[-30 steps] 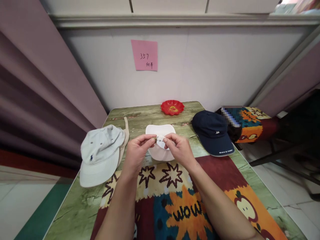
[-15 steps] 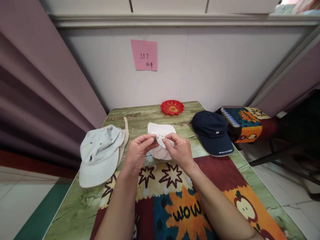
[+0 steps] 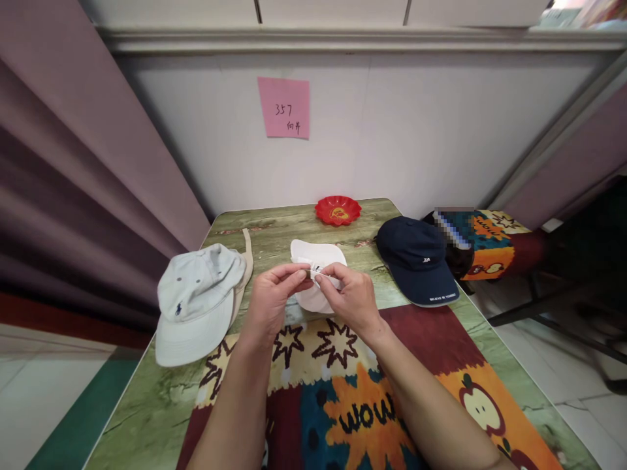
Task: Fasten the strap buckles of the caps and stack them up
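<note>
A white cap [image 3: 317,253] lies at the middle of the table, just beyond my hands. My left hand [image 3: 274,294] is closed in a pinch at the left end of the cap's strap, where a small metal-looking piece shows between finger and thumb. From the other side, my right hand [image 3: 349,291] pinches the white strap [image 3: 328,281] between thumb and forefinger. My fingers cover part of the strap and its fastening. To the left rests a pale grey cap [image 3: 196,300] with a dark logo and a loose beige strap. A navy cap [image 3: 416,258] sits on the right.
A red scalloped dish [image 3: 337,211] stands at the table's far edge. Under my forearms lies a colourful patterned mat [image 3: 343,418]. A pink note [image 3: 284,108] is stuck to the wall behind. Beyond the table on the right is another patterned surface [image 3: 494,245].
The loop of white strap between my hands has flattened and now lies straighter against my right fingers. My right thumb has shifted slightly. The other caps have not moved.
</note>
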{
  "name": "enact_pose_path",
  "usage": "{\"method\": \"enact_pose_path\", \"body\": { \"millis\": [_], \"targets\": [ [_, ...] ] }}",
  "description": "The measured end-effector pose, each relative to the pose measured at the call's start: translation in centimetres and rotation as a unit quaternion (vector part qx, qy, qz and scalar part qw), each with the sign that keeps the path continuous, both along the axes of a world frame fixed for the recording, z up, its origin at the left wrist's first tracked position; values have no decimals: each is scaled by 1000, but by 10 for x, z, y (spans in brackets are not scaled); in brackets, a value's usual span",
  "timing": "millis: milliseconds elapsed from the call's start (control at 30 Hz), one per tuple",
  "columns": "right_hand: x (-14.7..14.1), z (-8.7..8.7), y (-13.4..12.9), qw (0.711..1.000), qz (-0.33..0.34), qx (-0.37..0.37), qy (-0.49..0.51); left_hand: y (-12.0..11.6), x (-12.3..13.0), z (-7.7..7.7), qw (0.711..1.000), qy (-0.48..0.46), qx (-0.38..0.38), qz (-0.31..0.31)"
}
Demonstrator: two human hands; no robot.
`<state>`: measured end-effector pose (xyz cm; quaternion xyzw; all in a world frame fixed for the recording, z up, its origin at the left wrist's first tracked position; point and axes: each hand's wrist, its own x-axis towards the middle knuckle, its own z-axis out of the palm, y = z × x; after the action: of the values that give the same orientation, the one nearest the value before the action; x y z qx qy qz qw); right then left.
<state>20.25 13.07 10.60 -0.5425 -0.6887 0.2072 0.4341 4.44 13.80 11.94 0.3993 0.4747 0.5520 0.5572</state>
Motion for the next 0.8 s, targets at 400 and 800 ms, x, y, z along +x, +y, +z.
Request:
{"method": "enact_pose_path", "body": {
  "millis": [400,800],
  "targets": [
    [6,2,2,999,32,9,-6,-3,2,-1,998,53,20,-18],
    [7,1,4,998,54,14,41,-1,0,-1,999,44,12,-5]
  ]
}}
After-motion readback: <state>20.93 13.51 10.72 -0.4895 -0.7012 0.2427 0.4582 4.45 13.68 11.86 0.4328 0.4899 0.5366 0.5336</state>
